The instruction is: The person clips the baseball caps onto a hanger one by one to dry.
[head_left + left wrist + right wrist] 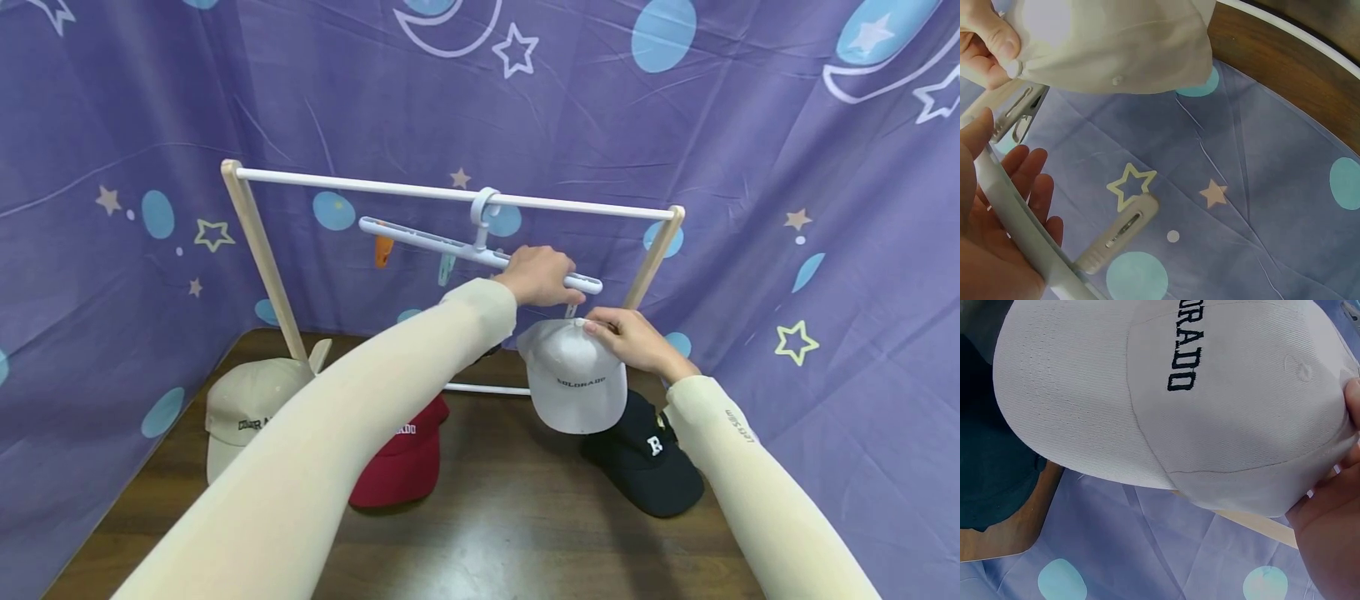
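Note:
My left hand (536,275) reaches over the right half of a light-blue clip hanger (423,240) and grips its bar, fingers curled behind it in the left wrist view. Close to the left thumb, a grey clip (1021,111) hangs from the bar, its end right at the top of a white cap (573,408). My right hand (633,337) pinches that cap by its crown near the button, brim down and dark lettering facing me. Another grey clip (1119,234) dangles from the bar, with nothing in it.
The hanger hooks onto the white rail (360,184) of a wooden-legged rack. An orange clip (383,252) and a teal clip (446,268) hang on its left half. Below, a black cap (648,475), a red cap (397,479) and a beige cap (258,387) lie on the wooden table (487,508).

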`<state>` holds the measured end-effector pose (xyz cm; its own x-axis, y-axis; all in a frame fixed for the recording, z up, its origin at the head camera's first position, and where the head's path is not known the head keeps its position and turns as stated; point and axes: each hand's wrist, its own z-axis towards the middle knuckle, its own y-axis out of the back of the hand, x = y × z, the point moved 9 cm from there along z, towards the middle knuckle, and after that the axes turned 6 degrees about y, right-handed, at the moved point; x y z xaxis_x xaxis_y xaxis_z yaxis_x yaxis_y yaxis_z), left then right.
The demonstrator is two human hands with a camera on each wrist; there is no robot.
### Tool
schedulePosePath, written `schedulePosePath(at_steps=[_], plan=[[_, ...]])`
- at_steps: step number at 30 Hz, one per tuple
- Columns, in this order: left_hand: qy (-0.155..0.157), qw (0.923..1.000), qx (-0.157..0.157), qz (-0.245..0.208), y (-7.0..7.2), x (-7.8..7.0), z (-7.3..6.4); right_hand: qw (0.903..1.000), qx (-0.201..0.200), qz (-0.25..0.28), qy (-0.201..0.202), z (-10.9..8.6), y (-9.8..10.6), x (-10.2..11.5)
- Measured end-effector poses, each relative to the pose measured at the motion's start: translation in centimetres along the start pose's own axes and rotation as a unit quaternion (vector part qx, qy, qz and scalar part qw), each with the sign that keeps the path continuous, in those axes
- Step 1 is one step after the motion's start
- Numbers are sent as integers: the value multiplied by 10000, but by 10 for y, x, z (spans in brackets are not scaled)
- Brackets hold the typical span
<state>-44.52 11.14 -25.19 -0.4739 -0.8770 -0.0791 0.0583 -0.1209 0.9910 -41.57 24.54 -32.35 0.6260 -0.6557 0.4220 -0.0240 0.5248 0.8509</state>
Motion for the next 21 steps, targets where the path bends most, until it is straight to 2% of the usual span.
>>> schedulePosePath(at_steps=[4, 11, 21], plan=[[-48, 10000, 0, -3, 1, -3, -4, 10000, -21, -3, 7, 0, -1, -2], [-10, 9997, 232, 55, -3, -3, -7, 9999, 73, 99, -81, 1, -3, 0], [74, 9999, -89, 16, -3, 0, -2, 9999, 94, 89, -19, 2, -5, 3]])
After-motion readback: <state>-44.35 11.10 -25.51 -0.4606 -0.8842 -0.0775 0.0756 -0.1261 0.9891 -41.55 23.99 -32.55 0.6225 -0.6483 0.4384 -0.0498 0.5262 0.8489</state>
